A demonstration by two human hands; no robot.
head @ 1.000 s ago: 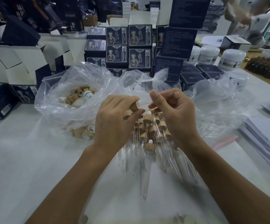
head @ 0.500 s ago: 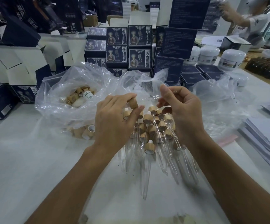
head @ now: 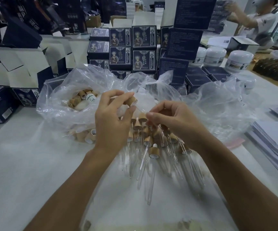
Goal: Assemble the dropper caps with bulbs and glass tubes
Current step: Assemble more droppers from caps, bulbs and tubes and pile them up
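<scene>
The left hand (head: pixel 112 120) pinches a tan wood-look dropper cap (head: pixel 131 101) between thumb and fingertips, raised above a pile of finished droppers with clear glass tubes (head: pixel 147 147) on the white table (head: pixel 26 164). The right hand (head: pixel 173 120) curls beside it, fingertips near the cap; what it holds is unclear. A crumpled clear plastic bag (head: pixel 65 104) of loose caps lies to the left, with stacked dark blue printed boxes (head: pixel 144 37) behind.

a white table (head: pixel 26 164) carries a near-centre heap of assembled droppers (head: pixel 151 147), clear plastic bags (head: pixel 65 100) behind them, stacked dark boxes (head: pixel 131 52) far back, white jars (head: pixel 239 60) far right, paper stacks (head: pixel 274 144) right.
</scene>
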